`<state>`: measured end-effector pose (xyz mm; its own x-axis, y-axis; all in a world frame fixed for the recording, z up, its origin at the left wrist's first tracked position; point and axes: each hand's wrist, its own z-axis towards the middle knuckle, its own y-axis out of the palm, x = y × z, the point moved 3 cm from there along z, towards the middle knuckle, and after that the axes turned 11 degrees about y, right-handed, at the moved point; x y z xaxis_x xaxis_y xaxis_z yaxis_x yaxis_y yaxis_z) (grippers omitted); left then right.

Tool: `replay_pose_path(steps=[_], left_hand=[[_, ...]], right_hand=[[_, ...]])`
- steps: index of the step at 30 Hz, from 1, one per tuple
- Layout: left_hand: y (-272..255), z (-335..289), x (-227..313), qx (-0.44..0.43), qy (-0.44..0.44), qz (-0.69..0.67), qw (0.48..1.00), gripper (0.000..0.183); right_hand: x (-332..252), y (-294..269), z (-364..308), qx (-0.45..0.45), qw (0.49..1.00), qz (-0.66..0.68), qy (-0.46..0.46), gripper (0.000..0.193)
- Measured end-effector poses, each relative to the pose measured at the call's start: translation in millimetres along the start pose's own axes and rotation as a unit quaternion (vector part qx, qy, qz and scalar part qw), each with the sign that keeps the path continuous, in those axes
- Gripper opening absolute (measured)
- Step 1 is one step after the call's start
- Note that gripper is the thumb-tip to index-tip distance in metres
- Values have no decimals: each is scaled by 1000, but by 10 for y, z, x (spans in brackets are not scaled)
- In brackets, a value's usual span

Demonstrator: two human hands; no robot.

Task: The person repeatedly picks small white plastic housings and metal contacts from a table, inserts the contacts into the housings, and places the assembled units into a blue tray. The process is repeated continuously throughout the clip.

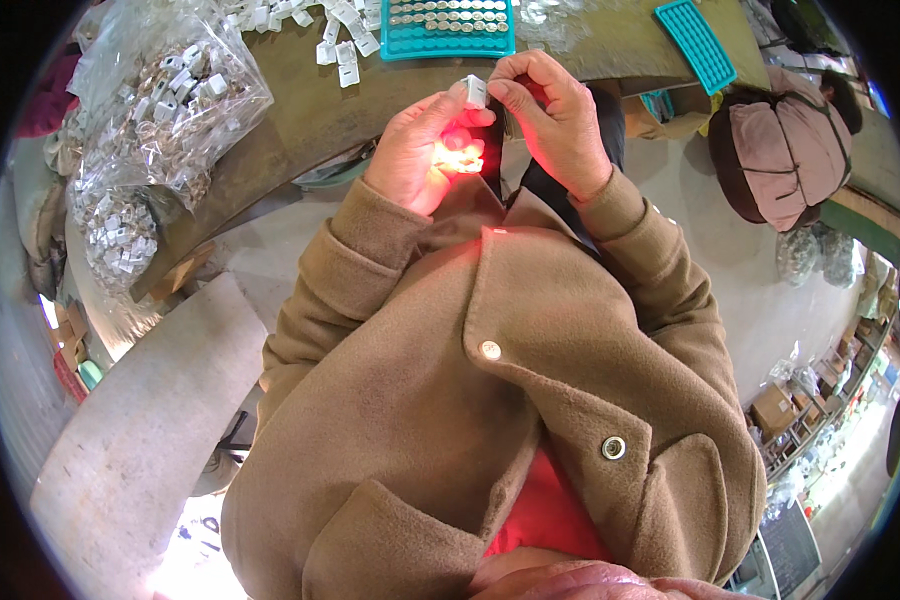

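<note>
Between the thumb and finger of my left hand (410,145) is a small white plastic piece (476,92), raised just in front of the table edge. Red light glows on the lower fingers of that hand, and a small bright white piece (469,166) shows there, partly washed out by the glare. My right hand (555,125) is closed in a pinch right beside the held piece; whatever its fingertips grip is too small to make out. Just beyond my hands, a teal tray (402,45) carries rows of round silvery parts.
Loose white pieces (347,62) lie on the brown table (300,110), left of the tray. A large clear bag (235,75) of similar pieces sits at the left. Another teal tray (695,45) lies far right. Another person (785,150) is at the right.
</note>
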<state>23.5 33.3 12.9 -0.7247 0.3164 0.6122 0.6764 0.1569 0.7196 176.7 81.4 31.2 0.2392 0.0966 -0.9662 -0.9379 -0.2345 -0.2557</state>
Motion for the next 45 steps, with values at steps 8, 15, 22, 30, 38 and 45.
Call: replay_pose_path(steps=[8,15,22,30,38,45], left_hand=[[-161,68,-43,-14,-72,-111,991,27],[-78,55,-71,6,-27,-141,990,24],[-148,39,11,28,72,68,995,23],[-151,9,29,49,6,-3,999,24],[-170,24,72,62,-15,-45,997,28],[-185,30,41,66,-28,-50,996,26]], right_hand=[[57,122,58,23,998,23,-51,5],[113,232,83,33,995,92,-30,5],[73,211,119,-22,1000,-10,-16,7],[71,251,113,-28,998,56,27,10],[139,209,154,-56,985,147,72,12],[60,234,138,4,996,-46,-80,4]])
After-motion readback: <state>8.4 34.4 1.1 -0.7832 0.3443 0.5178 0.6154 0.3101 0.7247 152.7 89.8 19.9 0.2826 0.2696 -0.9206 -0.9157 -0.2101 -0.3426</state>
